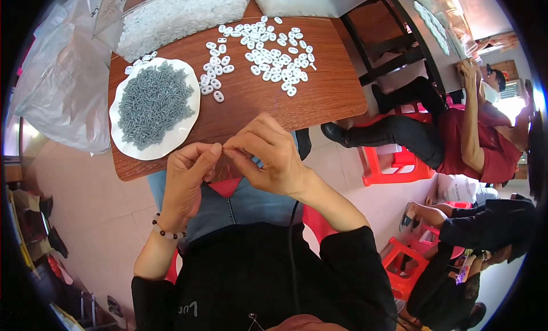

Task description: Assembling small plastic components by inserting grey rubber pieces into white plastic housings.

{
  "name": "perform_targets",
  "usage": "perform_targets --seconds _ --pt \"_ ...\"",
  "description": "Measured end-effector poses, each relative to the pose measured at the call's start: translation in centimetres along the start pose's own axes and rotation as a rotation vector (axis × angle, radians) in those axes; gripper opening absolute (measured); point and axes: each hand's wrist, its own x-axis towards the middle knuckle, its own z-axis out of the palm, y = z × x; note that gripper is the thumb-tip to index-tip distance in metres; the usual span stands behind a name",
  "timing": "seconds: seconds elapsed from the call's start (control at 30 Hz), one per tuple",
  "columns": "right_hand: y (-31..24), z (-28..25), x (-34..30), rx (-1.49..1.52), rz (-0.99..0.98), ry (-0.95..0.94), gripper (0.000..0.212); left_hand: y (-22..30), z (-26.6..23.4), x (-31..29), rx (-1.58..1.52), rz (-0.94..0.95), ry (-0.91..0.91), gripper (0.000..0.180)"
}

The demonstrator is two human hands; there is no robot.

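At the centre of the frame the left hand point(185, 177) and the right hand point(271, 157) meet fingertip to fingertip, just below the near edge of the table point(251, 105). Both are pinched narrow on something very small between thumb and forefinger; the piece itself is too tiny and too hidden by the fingers to make out, though it is probably one of the small parts from the table. A bead bracelet point(166, 232) sits on the left wrist.

Judging by this pose, the step in hand is fitting two small parts together, and it looks mid-way: the fingers are closed and pressing toward each other. The next move would seem to call for a fine, steady pinch and exact lining-up, since the parts are small enough to slip.

Outward, up and left of the hands, a white plate point(123, 111) holds a heap of small grey pieces point(153, 102). In the upper middle, loose white oval pieces point(274, 51) lie scattered on the wood. At the top left a clear bag point(171, 14) is full of more white pieces. At the right edge other people sit on red stools point(394, 165).
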Motion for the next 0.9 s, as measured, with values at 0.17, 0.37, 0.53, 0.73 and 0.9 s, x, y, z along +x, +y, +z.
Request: perform_targets --seconds 0.17,0.37,0.53,0.73,0.9 --pt "0.5 0.1 -0.3 0.031 0.018 -0.032 0.022 -0.3 -0.2 0.1 0.057 0.020 0.014 0.018" --pt "0.0 0.1 -0.5 0.209 0.327 -0.100 0.016 -0.9 -0.6 0.4 0.043 0.030 0.074 0.017" --pt "0.0 0.0 -0.7 0.557 0.703 -0.137 0.009 -0.7 -0.1 0.2 0.062 0.047 0.047 0.017" --pt "-0.5 0.1 -0.3 0.412 0.744 -0.187 0.011 -0.6 0.0 0.2 0.041 0.037 0.033 0.016" --pt "-0.6 0.1 -0.2 0.384 0.752 -0.223 0.011 -0.6 -0.5 -0.1 0.084 0.048 0.062 0.017"
